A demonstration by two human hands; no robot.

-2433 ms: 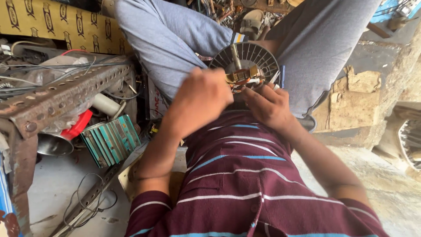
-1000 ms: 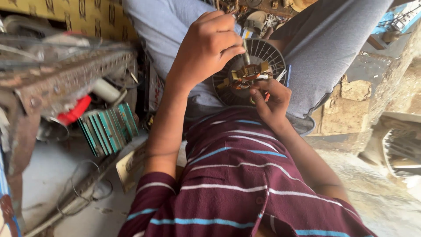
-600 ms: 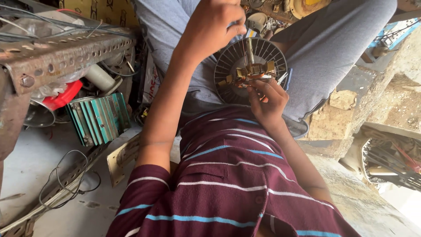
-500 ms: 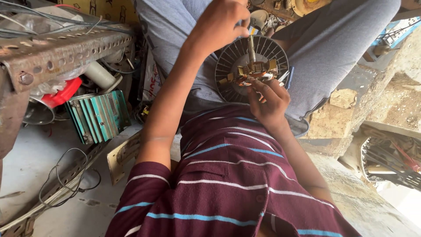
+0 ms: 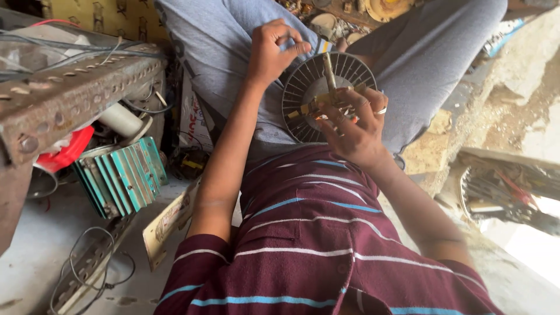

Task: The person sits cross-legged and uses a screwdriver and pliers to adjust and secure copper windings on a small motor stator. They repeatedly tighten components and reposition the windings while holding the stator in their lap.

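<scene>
hands work over a round slotted motor core (image 5: 303, 93) resting on the person's lap, against grey trousers (image 5: 221, 46). right hand (image 5: 356, 131) lies on the core's near side, fingers (image 5: 364, 102) curled and pinching the brass-coloured bracket and windings (image 5: 318, 105) at its centre, beside an upright shaft (image 5: 329, 70). left hand (image 5: 274, 49) sits just off the core's far-left rim, thumb and fingertips pressed together; what they pinch is too small to tell. half a second ago the left hand was over the shaft's top; it has since drawn away to the left.
</scene>
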